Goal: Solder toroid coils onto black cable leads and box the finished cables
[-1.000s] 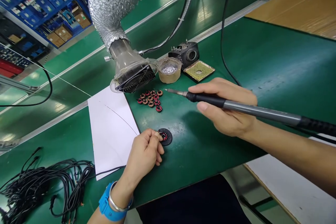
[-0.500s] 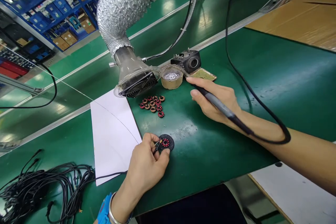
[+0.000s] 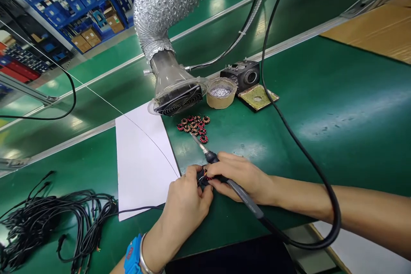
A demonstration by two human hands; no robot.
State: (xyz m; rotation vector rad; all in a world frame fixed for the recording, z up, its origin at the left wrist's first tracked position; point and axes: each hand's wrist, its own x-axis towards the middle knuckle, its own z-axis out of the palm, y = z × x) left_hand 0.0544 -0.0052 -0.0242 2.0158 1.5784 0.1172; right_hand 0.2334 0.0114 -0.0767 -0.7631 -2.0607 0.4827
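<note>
your right hand [image 3: 242,177] has come down from the round solder tin [image 3: 221,93] and now meets your left hand [image 3: 188,203] at the small black disc [image 3: 202,177], which lies on the green mat [image 3: 289,137] just right of the white paper sheet [image 3: 141,158]. its closed fingers grip the slim, dark-handled soldering iron [image 3: 212,158], metal tip aimed at the pile of ringed copper coils [image 3: 194,126]. your left fingertips pinch the disc's edge, as before. behind the pile, the crinkled foil duct [image 3: 167,4] ends in a clear hood [image 3: 176,90].

head cam | forward-down | close over left hand [image 3: 188,199], right hand [image 3: 245,175], green bench [image 3: 321,94] | single view
</note>
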